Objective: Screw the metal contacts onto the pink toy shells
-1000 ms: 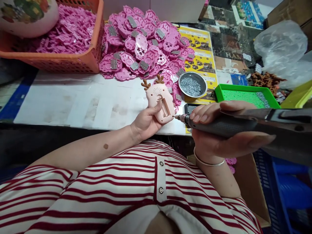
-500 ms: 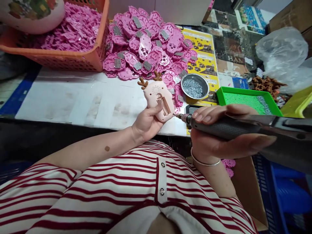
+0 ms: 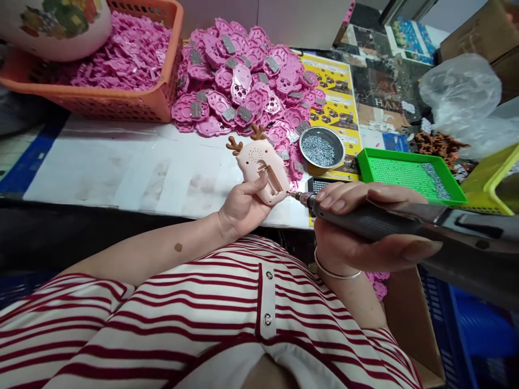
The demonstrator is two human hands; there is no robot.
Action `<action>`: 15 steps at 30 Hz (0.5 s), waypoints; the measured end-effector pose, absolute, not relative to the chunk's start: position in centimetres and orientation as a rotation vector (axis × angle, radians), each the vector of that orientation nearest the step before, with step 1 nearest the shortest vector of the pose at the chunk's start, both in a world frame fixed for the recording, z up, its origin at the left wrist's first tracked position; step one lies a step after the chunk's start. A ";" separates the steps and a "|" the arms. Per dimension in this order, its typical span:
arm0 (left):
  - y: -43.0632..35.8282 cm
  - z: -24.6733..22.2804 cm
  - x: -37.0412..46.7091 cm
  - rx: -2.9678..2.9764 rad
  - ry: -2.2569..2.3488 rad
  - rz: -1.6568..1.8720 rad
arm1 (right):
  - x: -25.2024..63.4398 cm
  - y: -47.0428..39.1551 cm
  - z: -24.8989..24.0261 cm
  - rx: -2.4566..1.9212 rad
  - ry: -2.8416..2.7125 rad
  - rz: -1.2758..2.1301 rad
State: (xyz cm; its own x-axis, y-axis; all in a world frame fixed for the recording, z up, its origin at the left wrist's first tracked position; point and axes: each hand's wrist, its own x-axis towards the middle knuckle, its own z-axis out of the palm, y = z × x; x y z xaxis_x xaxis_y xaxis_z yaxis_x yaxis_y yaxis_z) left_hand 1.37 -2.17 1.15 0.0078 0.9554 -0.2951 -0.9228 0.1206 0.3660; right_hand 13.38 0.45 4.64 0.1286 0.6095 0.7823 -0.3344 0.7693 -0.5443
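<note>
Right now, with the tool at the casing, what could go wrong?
The screwdriver tip is right at the lower corner of the pale pink casing, so it might slip off the edge and scratch it.

Only the left hand steadies the casing, so it could twist under the tool.

The open bowl of screws might spill if knocked.

Open lane on the white surface [image 3: 121,167], L of the L hand [image 3: 243,208] — in front of the orange basket [image 3: 121,105]. Pink parts pile [image 3: 251,81] blocks the far side; R side's tight — metal bowl [image 3: 322,163], green tray [image 3: 399,167], R hand [image 3: 340,243] w/ driver [image 3: 373,220] in the way.
</note>
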 end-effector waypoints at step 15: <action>-2.3 1.0 1.7 0.026 0.534 1.474 | 13.3 0.9 4.4 -0.249 -1.276 0.657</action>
